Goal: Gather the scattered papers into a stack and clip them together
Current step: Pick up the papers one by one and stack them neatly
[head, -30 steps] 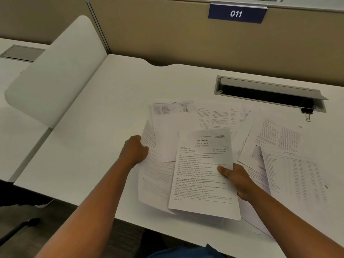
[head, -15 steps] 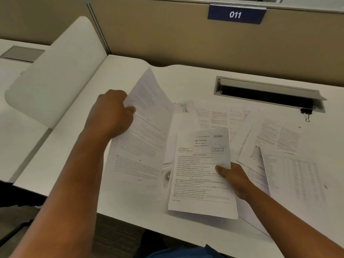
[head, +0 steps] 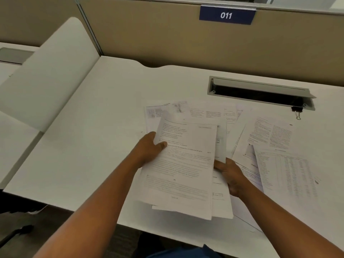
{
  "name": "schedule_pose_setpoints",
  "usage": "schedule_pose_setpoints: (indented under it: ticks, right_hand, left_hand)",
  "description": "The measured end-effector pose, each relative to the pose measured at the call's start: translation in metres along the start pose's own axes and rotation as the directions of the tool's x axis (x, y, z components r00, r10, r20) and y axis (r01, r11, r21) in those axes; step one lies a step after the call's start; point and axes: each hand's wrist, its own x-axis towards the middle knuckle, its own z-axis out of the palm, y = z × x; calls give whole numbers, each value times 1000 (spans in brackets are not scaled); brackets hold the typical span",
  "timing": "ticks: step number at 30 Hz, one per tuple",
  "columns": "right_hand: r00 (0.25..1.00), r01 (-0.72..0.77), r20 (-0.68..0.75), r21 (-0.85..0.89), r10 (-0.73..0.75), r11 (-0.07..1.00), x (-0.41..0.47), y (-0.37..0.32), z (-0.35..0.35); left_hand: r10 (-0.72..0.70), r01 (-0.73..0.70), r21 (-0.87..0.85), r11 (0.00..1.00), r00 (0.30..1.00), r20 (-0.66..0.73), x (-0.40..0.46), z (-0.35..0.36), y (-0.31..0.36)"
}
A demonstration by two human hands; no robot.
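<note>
A small stack of printed papers (head: pixel 184 170) hangs over the front of the white desk (head: pixel 104 127), held between both hands. My left hand (head: pixel 149 149) grips its left edge, thumb on the top sheet. My right hand (head: pixel 230 175) holds the right edge, fingers under the pile. More loose sheets (head: pixel 204 112) lie fanned out behind the stack. Other sheets (head: pixel 270 136) and a table printout (head: pixel 286 172) lie to the right. A black binder clip (head: pixel 297 111) rests at the right end of the cable slot.
An open grey cable slot (head: pixel 260 92) is set into the desk behind the papers. A white divider panel (head: pixel 52 71) stands on the left. A beige partition with a blue "011" sign (head: pixel 226 15) runs along the back.
My left hand brought the raised sheet down and laid it on top of the sheet my right hand held. Both hands now hold one stack.
</note>
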Motion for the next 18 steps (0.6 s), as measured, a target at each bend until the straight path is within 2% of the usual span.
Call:
schedule_pose_setpoints:
  ticks: [6, 10, 18]
  right_hand:
    - [1000, -29, -4, -4, 29, 1000, -3, 2, -2]
    - [999, -34, 1, -43, 34, 998, -2, 5, -1]
    - [999, -41, 19, -7, 41, 999, -7, 7, -4]
  left_hand:
    - [-78, 88, -224, 971, 996, 53, -3, 25, -6]
    - [-144, 161, -368, 916, 987, 74, -4, 39, -4]
    - [-199, 202, -500, 842, 978, 61, -4, 57, -5]
